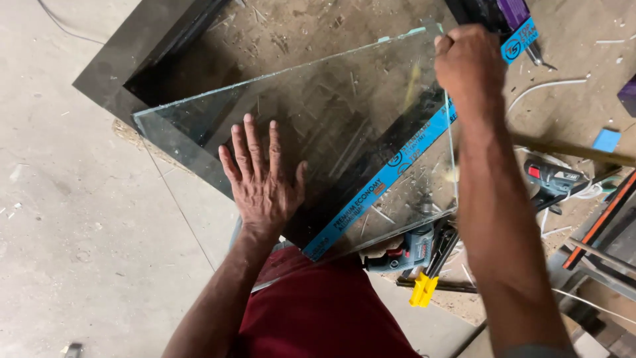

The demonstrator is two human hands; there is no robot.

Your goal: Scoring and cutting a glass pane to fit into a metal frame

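While tilted over the dark frame (109, 73), a clear glass pane (318, 132) held between two bare hands, its near edge low by the red shorts (318, 311), its far edge raised toward the top of the view. Hard to trace in full: only the greenish cut edges along the top left and the right side give the outline, and the lower corner blurs into what lies behind it. Seen through the glass, a dark board with a blue printed strip (377, 182), dusty floor and scattered shavings, all dimmed by scratches and smears. Left hand (262, 179) spread flat, fingers apart, palm pressed on the pane's lower middle, not gripping. Right hand (467, 63) closed in a fist at the pane's upper right corner, apparently clamped on that corner edge, though the fingertips are hidden behind the knuckles. Right forearm running down the pane's right side and covering part of that edge. Just beyond the lower right corner, a blue and red power drill (407, 248), partly behind the glass, and a yellow clamp handle (424, 288) touching it. Farther right, a second drill (553, 179), a white cable (543, 86), and metal profiles (603, 245) cut off at the frame's side. Grey concrete floor (79, 219) to the left.
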